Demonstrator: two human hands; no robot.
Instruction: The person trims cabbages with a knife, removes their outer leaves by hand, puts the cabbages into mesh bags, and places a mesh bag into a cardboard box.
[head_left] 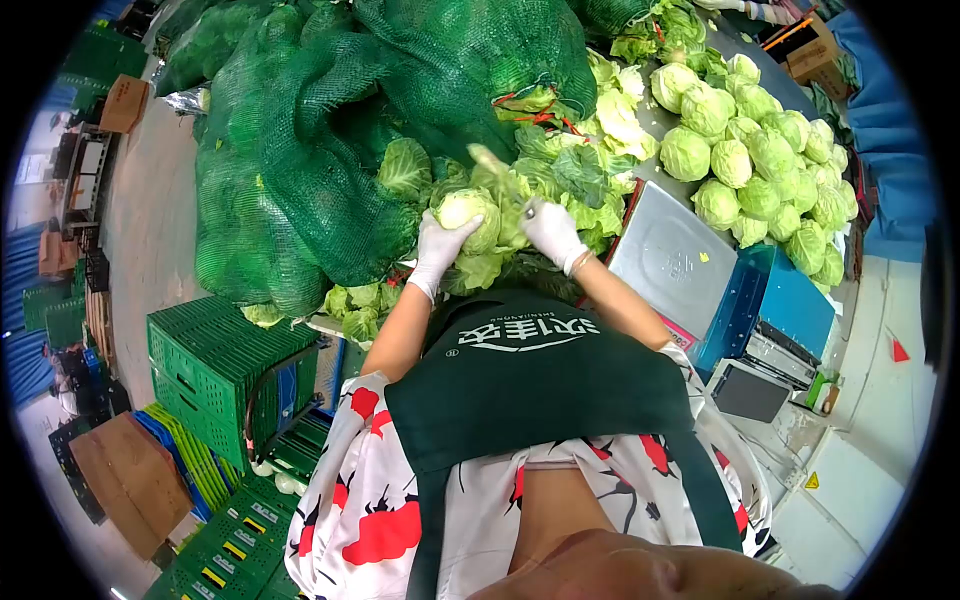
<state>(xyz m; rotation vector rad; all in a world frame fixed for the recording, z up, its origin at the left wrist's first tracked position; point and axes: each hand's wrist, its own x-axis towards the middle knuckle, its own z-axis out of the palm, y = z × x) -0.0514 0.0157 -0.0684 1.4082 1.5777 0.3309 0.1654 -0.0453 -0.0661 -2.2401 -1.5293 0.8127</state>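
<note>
Left hand grips a cabbage at twelve o'clock; the right hand is curled closed, its contents too blurred to tell. Pale heads heaped at two o'clock look done, bulging net sacks at eleven seem left; sacks and metal platform edge leave little elbow room.

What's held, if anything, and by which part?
Left hand: cabbage, by its left and near sides. Right hand: blurred there, can't tell.

The cabbage looks smooth, the mesh sacks rough plastic.
</note>
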